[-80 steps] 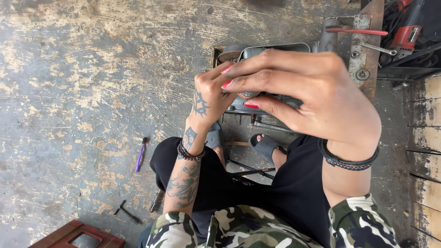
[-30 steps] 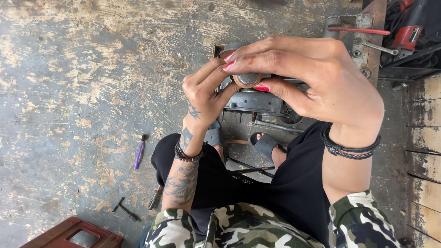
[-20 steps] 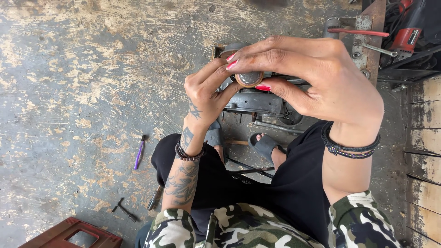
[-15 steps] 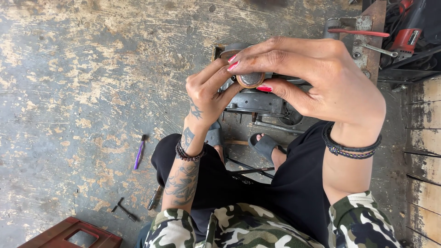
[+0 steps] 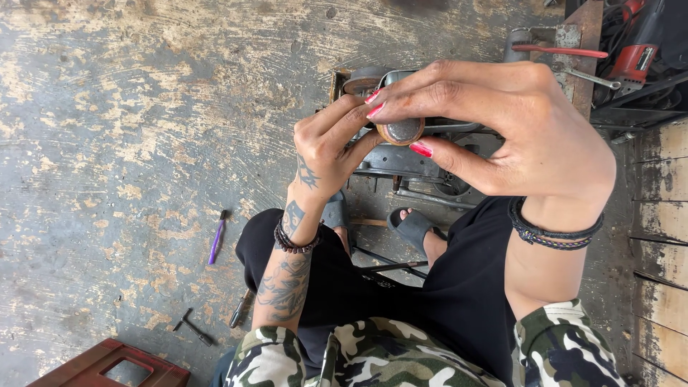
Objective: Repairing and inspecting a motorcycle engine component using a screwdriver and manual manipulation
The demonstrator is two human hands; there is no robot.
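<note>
Rust-brown and grey, a small round metal part (image 5: pixel 401 131) is sitting pinched between both hands, lifted up close under the head camera so its worn face can be looked over. The right hand (image 5: pixel 502 129) is arching over it from above, fingers (image 5: pixel 430 86) curled and pressed on its top edge while the thumb is propping it from beneath. The left hand (image 5: pixel 326 147) is steadying it from the side, fingertips closing on the near rim so the piece is not turning loose. Below the hands a grey metal machine assembly (image 5: pixel 408 161) is lying on the scuffed concrete floor (image 5: pixel 129 129), near the person's sandalled feet. A purple-handled small tool (image 5: pixel 216 240) is lying well apart to the left, and a red-handled tool (image 5: pixel 555 51) is resting on a rusty bench at upper right.
</note>
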